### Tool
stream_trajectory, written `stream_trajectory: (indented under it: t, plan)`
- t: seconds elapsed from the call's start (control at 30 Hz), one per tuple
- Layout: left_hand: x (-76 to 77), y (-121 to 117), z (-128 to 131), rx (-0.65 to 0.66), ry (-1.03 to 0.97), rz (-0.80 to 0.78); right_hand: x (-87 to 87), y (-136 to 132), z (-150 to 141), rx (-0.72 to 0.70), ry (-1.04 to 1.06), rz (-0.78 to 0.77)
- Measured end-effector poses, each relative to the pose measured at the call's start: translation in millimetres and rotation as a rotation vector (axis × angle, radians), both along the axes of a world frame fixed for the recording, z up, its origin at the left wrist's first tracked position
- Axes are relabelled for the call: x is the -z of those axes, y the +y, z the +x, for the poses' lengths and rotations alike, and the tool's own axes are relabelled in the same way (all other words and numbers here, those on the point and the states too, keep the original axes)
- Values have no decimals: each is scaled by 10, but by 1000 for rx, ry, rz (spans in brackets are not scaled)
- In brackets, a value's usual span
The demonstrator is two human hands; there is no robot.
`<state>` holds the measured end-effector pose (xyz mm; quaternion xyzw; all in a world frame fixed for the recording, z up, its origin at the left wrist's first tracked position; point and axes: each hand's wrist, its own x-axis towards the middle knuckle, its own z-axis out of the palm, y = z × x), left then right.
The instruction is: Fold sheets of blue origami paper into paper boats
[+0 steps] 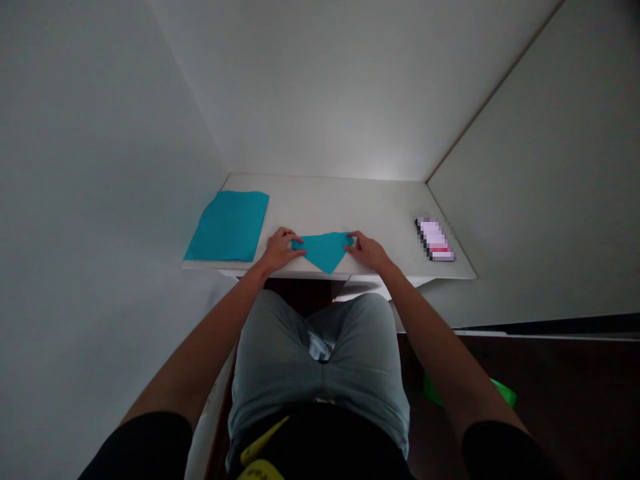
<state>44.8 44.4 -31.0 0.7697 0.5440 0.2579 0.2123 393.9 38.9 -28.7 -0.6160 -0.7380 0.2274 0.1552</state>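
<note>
A folded piece of blue paper [327,250] lies near the front edge of the white desk, one point toward me. My left hand [281,249] pinches its left corner between thumb and fingers. The opposite corner is gripped by my right hand [369,251], thumb below and forefinger above. Left of my left hand sits a larger blue sheet [230,227], flat on the desk; whether it is one sheet or a stack I cannot tell.
The white desk [345,203] stands against a wall, with walls on both sides. A phone [436,240] with a lit, blurred screen rests at its right end. Below the front edge is a drawer [363,287]. A green object [504,393] is on the dark floor at right.
</note>
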Motion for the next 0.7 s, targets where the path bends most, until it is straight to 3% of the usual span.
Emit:
stream_trajectory:
  t: [0.23,0.4,0.57,0.7]
  plan:
    - [-135,141,12,-14,109,-172,-28,329,157,-237,3,27]
    - [-220,150,45,-34,178,-239,-79,414,183,-343,-24,26]
    - [-215,15,62,24,98,-168,-216,265,128,-463,-80,171]
    - [-105,-129,94,150,42,-25,-326,-30,-1,-452,-223,305]
